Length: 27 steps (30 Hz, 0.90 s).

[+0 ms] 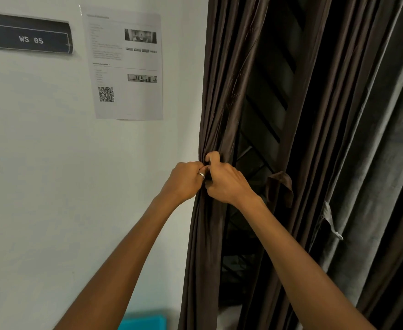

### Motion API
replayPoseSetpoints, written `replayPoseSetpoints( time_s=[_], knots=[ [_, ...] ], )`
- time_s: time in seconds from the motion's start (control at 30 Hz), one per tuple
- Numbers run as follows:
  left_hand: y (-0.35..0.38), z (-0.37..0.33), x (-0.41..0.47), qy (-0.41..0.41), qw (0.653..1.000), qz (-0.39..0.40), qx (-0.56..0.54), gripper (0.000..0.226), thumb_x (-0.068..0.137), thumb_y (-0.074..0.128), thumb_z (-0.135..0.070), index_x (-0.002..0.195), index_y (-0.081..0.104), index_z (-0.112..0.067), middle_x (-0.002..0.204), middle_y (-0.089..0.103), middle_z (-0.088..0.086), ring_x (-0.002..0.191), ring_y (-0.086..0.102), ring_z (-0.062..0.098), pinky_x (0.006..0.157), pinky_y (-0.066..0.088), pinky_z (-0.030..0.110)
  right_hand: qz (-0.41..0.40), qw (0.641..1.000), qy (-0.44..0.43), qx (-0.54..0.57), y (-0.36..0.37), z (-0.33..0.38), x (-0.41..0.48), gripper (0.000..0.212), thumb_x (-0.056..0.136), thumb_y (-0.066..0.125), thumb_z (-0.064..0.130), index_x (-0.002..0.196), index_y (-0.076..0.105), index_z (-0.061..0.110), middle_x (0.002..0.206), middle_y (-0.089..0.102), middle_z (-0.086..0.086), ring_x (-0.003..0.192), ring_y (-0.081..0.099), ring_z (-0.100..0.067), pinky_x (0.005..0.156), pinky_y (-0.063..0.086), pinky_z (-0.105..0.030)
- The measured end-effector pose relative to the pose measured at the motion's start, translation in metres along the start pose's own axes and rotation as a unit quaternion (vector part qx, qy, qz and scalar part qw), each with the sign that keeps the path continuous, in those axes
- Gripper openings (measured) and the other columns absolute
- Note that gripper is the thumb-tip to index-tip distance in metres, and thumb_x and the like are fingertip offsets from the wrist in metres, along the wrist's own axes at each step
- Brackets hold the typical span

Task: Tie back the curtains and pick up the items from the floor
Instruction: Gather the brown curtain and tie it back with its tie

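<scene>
Plain white wall [40, 163] across left half. Near wall's top left corner, black sign [30, 35] reading "WS 05". Right of it, printed sheet [126, 67] flat on wall, QR code [106, 94] in sheet's lower left part. At foot of wall, bottom edge of view, teal thing [143, 321], too blurred to identify.

Left forearm up from bottom edge, slanting right, extended. At its end, left hand [183, 182], back toward camera, fingers curled tight, ring [201, 175] on one finger. Fingertips buried in folds at left edge of brown curtain [219, 91], pinching gathered fabric.

Right forearm up from bottom right corner, slanting left, wrist slightly bent. Touching left hand knuckle to knuckle, right hand [226, 182], fingers wrapped round same gathered bunch, one finger hooked over top of it. Closed grip on curtain from both sides. Cannot tell whether any tie sits inside either fist.

Curtain pulled to narrow neck at hands, wider above and below, hanging just beside wall. Just right of right wrist, brown fabric strip [281, 186] looping out, end hanging loose. Behind gap in curtain, dark louvred slats [272, 79]. Furthest right, grey curtain [367, 163] in loose vertical folds, small pale tag [330, 220] on one of its folds.
</scene>
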State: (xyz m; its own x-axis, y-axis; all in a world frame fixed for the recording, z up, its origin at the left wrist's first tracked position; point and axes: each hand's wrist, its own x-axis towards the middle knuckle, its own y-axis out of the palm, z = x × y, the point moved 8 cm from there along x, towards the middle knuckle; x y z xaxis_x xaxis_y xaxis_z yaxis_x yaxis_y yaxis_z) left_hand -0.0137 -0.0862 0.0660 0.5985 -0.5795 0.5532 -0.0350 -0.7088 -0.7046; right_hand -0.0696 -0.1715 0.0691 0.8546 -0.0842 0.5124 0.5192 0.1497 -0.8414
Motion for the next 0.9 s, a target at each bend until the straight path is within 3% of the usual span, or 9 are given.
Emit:
replayPoseSetpoints(
  time_s=[0.2,0.37,0.47,0.53,0.57,0.63,0.7,0.77,0.9],
  knots=[
    [0.0,0.0,0.003,-0.027,1.0,0.007,-0.001,0.034,0.106,0.044,-0.032,0.091,0.066,-0.012,0.079,0.066,0.008,0.068,0.068,0.024,0.069,0.057,0.035,-0.039,0.997,-0.034,-0.059,-0.009,0.003,-0.009,0.028,0.102,0.055,0.022,0.124,0.039,0.016,0.079,0.059,0.001,0.054,0.051,-0.014,0.045,0.027,-0.023],
    [0.006,0.003,0.009,-0.043,0.999,0.016,-0.002,0.031,0.106,0.046,-0.03,0.109,0.07,-0.01,0.093,0.069,0.009,0.068,0.065,0.019,0.07,0.053,0.025,-0.188,0.975,-0.054,-0.106,-0.007,0.001,-0.032,0.02,0.098,0.064,0.016,0.116,0.056,0.012,0.104,0.064,-0.005,0.052,0.057,-0.014,0.044,0.033,-0.018],
    [0.009,0.004,0.01,-0.049,0.998,0.017,-0.028,0.035,0.105,0.045,-0.037,0.109,0.069,-0.012,0.096,0.071,0.007,0.068,0.066,0.017,0.065,0.052,0.02,-0.235,0.964,-0.048,-0.114,-0.005,-0.004,-0.038,0.011,0.094,0.069,0.009,0.103,0.062,0.009,0.099,0.059,-0.007,0.049,0.044,-0.007,0.046,0.025,-0.011],
    [0.013,0.005,0.011,-0.05,0.998,0.018,-0.041,0.035,0.104,0.046,-0.039,0.11,0.069,-0.014,0.101,0.073,0.008,0.069,0.067,0.016,0.065,0.054,0.02,-0.237,0.965,-0.033,-0.11,-0.004,-0.009,-0.038,0.007,0.094,0.069,0.007,0.098,0.063,0.008,0.093,0.061,-0.008,0.049,0.038,-0.006,0.048,0.018,-0.008],
    [0.014,0.006,0.012,-0.052,0.997,0.02,-0.045,0.035,0.104,0.046,-0.04,0.112,0.069,-0.015,0.103,0.072,0.006,0.069,0.067,0.014,0.064,0.054,0.019,-0.231,0.967,-0.026,-0.102,-0.004,-0.012,-0.037,0.006,0.094,0.068,0.007,0.099,0.064,0.008,0.094,0.062,-0.008,0.05,0.04,-0.007,0.048,0.022,-0.009],
    [0.017,0.009,0.011,-0.052,0.996,0.03,-0.067,0.033,0.104,0.048,-0.038,0.118,0.067,-0.016,0.105,0.069,0.003,0.069,0.065,0.012,0.058,0.052,0.014,-0.209,0.975,-0.01,-0.07,-0.004,-0.017,-0.035,0.009,0.096,0.065,0.008,0.105,0.066,0.008,0.099,0.065,-0.01,0.057,0.056,-0.014,0.05,0.044,-0.019],
    [0.019,0.011,0.008,-0.047,0.992,0.04,-0.108,0.029,0.104,0.051,-0.033,0.123,0.064,-0.016,0.107,0.066,-0.001,0.075,0.063,0.011,0.053,0.052,0.011,-0.189,0.982,0.006,-0.006,-0.009,-0.024,-0.033,0.015,0.095,0.066,0.008,0.109,0.068,0.009,0.103,0.067,-0.01,0.076,0.067,-0.021,0.067,0.059,-0.03],
    [0.02,0.014,0.004,-0.037,0.987,0.038,-0.149,0.025,0.104,0.053,-0.028,0.125,0.06,-0.018,0.105,0.063,-0.003,0.079,0.063,0.011,0.053,0.053,0.012,-0.176,0.983,0.015,0.057,-0.016,-0.031,-0.032,0.018,0.092,0.07,0.007,0.109,0.072,0.011,0.102,0.068,-0.007,0.086,0.067,-0.018,0.078,0.058,-0.028],
    [0.021,0.019,-0.001,-0.031,0.974,0.014,-0.223,0.02,0.101,0.059,-0.025,0.119,0.053,-0.022,0.098,0.067,0.004,0.086,0.068,0.019,0.057,0.057,0.019,-0.157,0.978,0.057,0.124,-0.022,-0.044,-0.03,0.014,0.09,0.072,0.008,0.102,0.074,0.014,0.095,0.063,0.002,0.081,0.06,-0.007,0.074,0.05,-0.017]
  ],
)
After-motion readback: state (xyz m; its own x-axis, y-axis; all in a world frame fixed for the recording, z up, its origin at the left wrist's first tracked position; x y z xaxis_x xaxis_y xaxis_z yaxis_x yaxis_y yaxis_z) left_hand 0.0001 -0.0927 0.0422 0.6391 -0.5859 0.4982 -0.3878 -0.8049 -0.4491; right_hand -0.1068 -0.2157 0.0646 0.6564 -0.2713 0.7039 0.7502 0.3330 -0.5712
